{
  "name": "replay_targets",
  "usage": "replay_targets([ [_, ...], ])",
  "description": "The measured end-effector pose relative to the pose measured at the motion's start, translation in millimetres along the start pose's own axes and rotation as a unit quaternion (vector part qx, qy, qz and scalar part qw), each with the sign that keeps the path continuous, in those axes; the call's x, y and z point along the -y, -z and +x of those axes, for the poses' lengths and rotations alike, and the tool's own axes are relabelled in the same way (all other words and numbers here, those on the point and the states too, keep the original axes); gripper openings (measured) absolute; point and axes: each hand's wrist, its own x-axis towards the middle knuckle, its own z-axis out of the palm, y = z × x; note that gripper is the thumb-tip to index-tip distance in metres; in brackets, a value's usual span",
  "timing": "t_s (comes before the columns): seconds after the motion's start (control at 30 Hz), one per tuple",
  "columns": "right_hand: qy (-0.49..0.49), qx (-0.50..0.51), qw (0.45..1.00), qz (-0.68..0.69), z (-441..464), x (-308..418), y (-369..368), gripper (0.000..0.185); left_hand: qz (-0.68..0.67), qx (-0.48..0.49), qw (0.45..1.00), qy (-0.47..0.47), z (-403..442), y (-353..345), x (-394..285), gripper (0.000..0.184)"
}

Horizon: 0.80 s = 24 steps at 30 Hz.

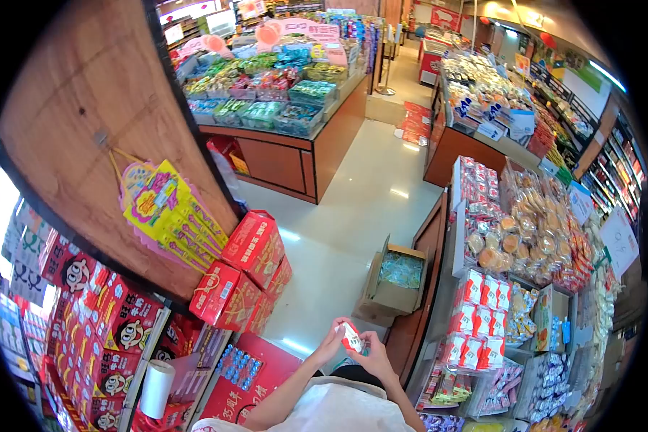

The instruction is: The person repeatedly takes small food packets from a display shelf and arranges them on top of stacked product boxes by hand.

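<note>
Both my hands are raised in front of my body, above my lap. Between them is a small red and white wrapped packet. My left hand grips its left side, and the fingers of my right hand close on its right side. What is inside the wrapper is hidden. Similar red and white packets stand in neat rows on the display to my right.
On the right, the counter carries bins of wrapped round cakes and sweets. An open cardboard box sits on the floor beside it. Red cartons are stacked at the left by a wooden pillar. A candy island stands ahead.
</note>
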Motion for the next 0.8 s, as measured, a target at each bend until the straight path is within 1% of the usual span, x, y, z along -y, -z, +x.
replay_targets([
  [0.07, -0.004, 0.01, 1.0, 0.007, -0.1, 7.7, -17.4, 0.05, -0.029, -0.022, 0.999, 0.009, -6.2, 10.2, 6.9, 0.039],
  [0.17, 0.009, 0.012, 1.0, 0.007, -0.7, 7.4, -40.8, 0.047, -0.032, -0.082, 0.996, -0.028, -16.2, 21.4, 16.8, 0.044],
  [0.27, 0.005, 0.009, 1.0, -0.005, -7.7, 9.5, -59.3, 0.044, -0.089, -0.081, 0.993, -0.006, -29.0, 38.7, 25.9, 0.043],
  [0.43, 0.025, 0.01, 0.999, 0.03, -11.3, 11.1, -97.8, 0.042, -0.054, -0.131, 0.99, -0.007, -55.9, 63.7, 22.9, 0.043],
  [0.47, 0.021, 0.023, 0.999, 0.036, -10.3, 13.7, -105.9, 0.042, -0.04, -0.142, 0.989, -0.004, -62.6, 71.0, 19.0, 0.043],
  [0.57, 0.022, 0.068, 0.997, 0.042, -5.2, 23.5, -130.4, 0.042, 0.037, -0.169, 0.984, -0.036, -80.3, 102.2, 29.5, 0.046],
  [0.67, 0.046, 0.108, 0.993, 0.029, 5.2, 31.1, -160.3, 0.044, 0.016, -0.216, 0.975, -0.044, -102.3, 128.5, 23.0, 0.04],
  [0.77, 0.063, 0.149, 0.986, 0.028, 17.0, 37.6, -194.3, 0.046, 0.003, -0.285, 0.954, -0.095, -116.3, 157.0, 30.2, 0.038],
  [0.8, 0.067, 0.167, 0.984, 0.018, 20.2, 42.4, -204.2, 0.047, -0.018, -0.307, 0.947, -0.094, -121.5, 164.5, 30.9, 0.037],
])
